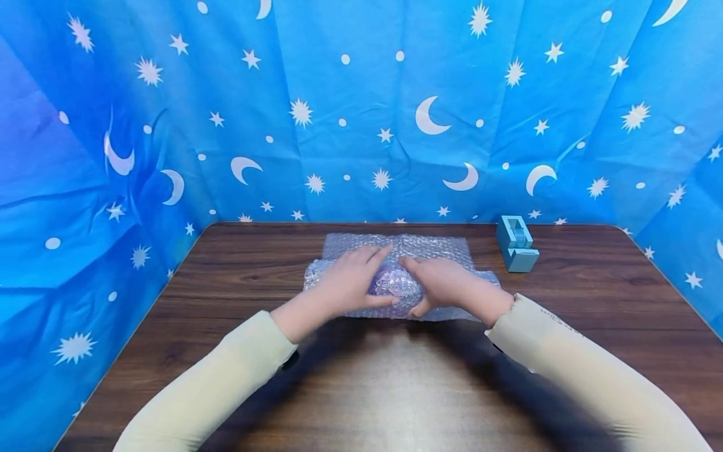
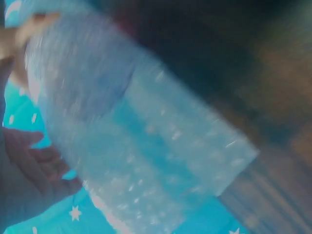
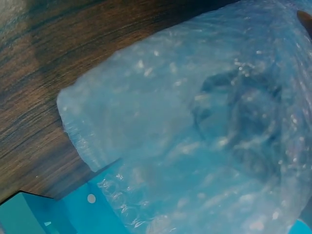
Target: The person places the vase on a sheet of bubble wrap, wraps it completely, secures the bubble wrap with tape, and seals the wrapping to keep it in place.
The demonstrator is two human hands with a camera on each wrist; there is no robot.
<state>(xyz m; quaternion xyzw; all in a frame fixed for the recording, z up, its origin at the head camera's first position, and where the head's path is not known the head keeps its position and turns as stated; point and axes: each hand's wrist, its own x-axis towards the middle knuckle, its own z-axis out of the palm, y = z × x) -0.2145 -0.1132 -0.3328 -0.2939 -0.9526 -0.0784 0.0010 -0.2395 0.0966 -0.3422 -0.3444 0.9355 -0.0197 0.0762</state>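
Observation:
A sheet of clear bubble wrap (image 1: pixel 435 246) lies across the back middle of the table, folded around a roundish purple thing (image 1: pixel 386 282). My left hand (image 1: pixel 351 276) rests on the left of this bundle, thumb and fingers spread. On the opposite side, my right hand (image 1: pixel 443 282) touches the wrap with extended fingers, thumb held apart. A flap of the bubble wrap (image 2: pixel 195 136) extends past the rounded form in the blurred left wrist view. Dark curved shapes show through the bubble wrap (image 3: pixel 136 112) in the right wrist view; the layers hide the kind of thing inside.
To the right of the bundle, near the table's back edge, stands a teal tape dispenser (image 1: pixel 519 258). The dark wood table (image 1: pixel 237 263) meets a blue cloth backdrop (image 1: pixel 367 150) with white moons and stars at the back and both sides.

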